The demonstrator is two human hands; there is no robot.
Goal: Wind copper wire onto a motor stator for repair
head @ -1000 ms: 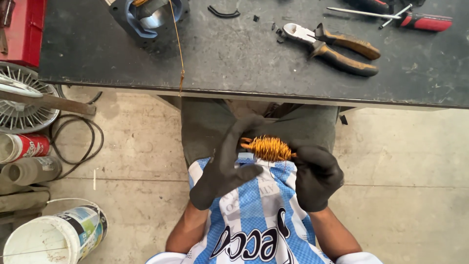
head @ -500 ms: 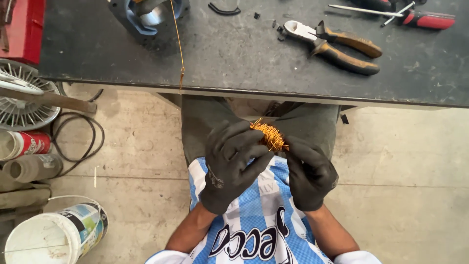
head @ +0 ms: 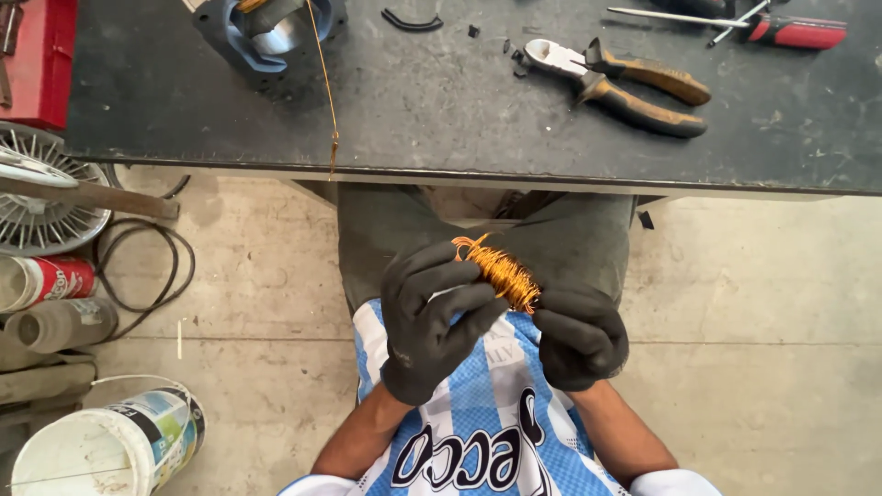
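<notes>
A small bundle of coiled copper wire [head: 497, 270] is held over my lap, tilted with its upper end to the left. My left hand [head: 432, 315], in a black glove, wraps its fingers around the bundle's upper left part. Gripping the lower right end is my right hand [head: 579, 332], also in a black glove. I sit below the edge of a dark workbench [head: 441, 101]. A single strand of copper wire [head: 325, 92] hangs from a blue metal part [head: 262, 32] down over the bench's front edge.
On the bench lie orange-handled cutting pliers [head: 616, 81], a red-handled screwdriver [head: 772, 28] and a black curved piece [head: 411, 20]. A red box [head: 41, 60] sits at the left. On the floor are a fan guard [head: 41, 197], a black cable [head: 152, 266], cans [head: 46, 280] and a white bucket [head: 106, 445].
The wire bundle has turned from lying level to tilting up-left. My left hand has closed its fingers around it and both hands sit slightly higher.
</notes>
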